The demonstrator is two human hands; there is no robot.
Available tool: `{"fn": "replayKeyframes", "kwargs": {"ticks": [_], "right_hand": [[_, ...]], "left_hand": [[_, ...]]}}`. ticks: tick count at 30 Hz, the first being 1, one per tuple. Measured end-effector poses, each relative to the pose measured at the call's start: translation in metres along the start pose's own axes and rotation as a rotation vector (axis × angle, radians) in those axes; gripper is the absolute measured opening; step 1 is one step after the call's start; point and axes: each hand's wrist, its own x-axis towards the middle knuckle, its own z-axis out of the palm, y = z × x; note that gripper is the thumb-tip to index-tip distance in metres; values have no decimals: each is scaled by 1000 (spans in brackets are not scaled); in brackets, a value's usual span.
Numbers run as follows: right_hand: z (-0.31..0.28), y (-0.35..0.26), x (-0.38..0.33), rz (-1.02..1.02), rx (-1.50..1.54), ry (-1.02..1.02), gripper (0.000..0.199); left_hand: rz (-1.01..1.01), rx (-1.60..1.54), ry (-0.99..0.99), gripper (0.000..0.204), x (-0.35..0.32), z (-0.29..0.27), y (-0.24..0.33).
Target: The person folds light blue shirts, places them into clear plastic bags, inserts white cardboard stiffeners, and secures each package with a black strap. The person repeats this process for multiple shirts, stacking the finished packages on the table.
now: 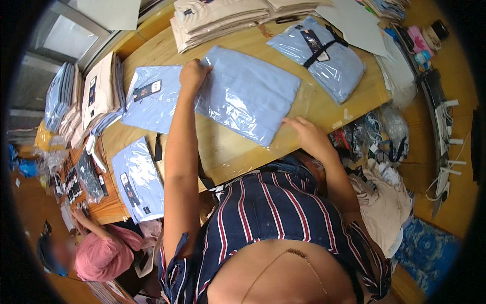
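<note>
A folded light blue garment in a clear plastic bag (248, 93) lies on the wooden table in front of me. My left hand (195, 76) is closed on the bag's upper left edge, its fingertips partly hidden. At the lower right edge, my right hand (310, 136) reaches in with fingers loosely stretched, the tips touching the plastic. Partly behind my left forearm lies another bagged blue garment (152, 96) with a dark tag. To the right rests a bagged blue garment with a black strap (329, 58) across it.
Beige folded garments (217, 23) are piled at the table's far edge. More stacks (101, 91) stand at the left, near a tagged blue package (136, 180). A co-worker in a pink top (106, 253) sits lower left. Power strips (440, 121) run along the right.
</note>
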Motion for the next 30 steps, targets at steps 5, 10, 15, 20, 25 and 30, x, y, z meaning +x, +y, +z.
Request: {"fn": "replayKeyframes", "kwargs": {"ticks": [5, 10, 15, 20, 25, 30], "right_hand": [[-5, -1, -23, 4, -463, 241, 23], [13, 8, -31, -114, -486, 370, 23], [-3, 18, -44, 430, -674, 643, 23], [20, 8, -21, 75, -278, 600, 27], [18, -10, -10, 172, -387, 669, 36], [54, -15, -7, -178, -434, 405, 41]], "left_hand": [[115, -684, -214, 22, -23, 12, -35], [157, -696, 177, 15, -83, 34, -35], [-138, -676, 313, 39, -137, 26, -9], [110, -618, 237, 41, -157, -7, 9], [425, -761, 317, 43, -162, -50, 25], [544, -693, 335, 45, -132, -98, 21]]}}
